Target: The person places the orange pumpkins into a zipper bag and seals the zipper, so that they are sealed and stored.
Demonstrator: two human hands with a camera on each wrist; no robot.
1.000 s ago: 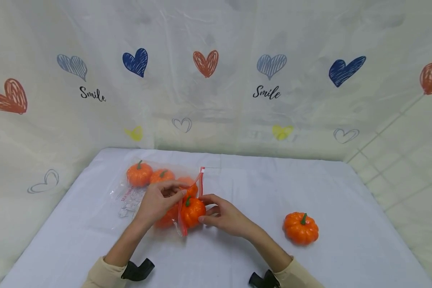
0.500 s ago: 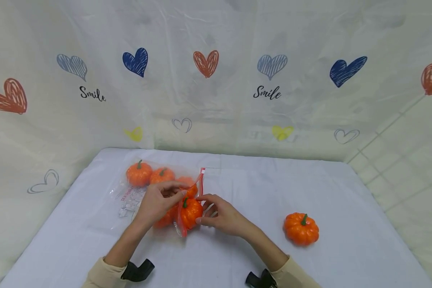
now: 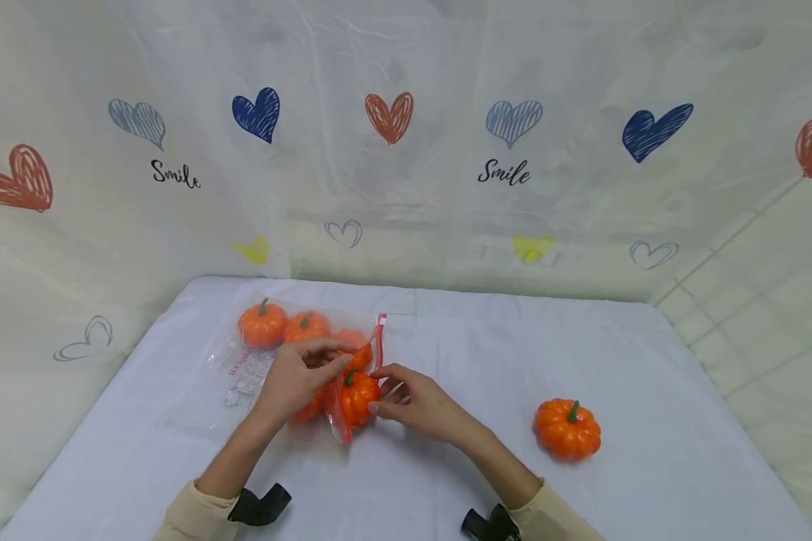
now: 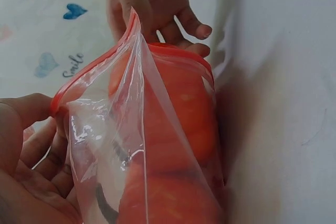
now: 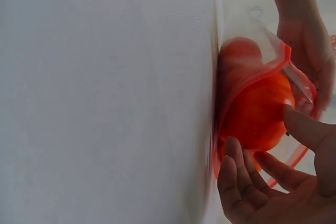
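Observation:
A clear zip bag (image 3: 249,376) with a red zip edge lies on its side in the head view, with several orange pumpkins in it. My left hand (image 3: 304,374) pinches the bag's upper lip, lifting the mouth; the left wrist view shows thumb and finger at the red edge. One pumpkin (image 3: 359,400) sits in the mouth, mostly inside. My right hand (image 3: 422,404) holds its outer side between thumb and fingers; the right wrist view shows the thumb touching this pumpkin (image 5: 260,111). Another pumpkin (image 3: 567,429) stands alone on the right.
White cloth covers the table (image 3: 487,346). A pale curtain (image 3: 446,203) printed with hearts hangs behind it. Black wrist mounts (image 3: 260,506) sit by both cuffs.
My right hand has moved slightly left, and its pumpkin has gone deeper into the bag's mouth. My left hand keeps its pinch and place. The lone pumpkin has stayed put.

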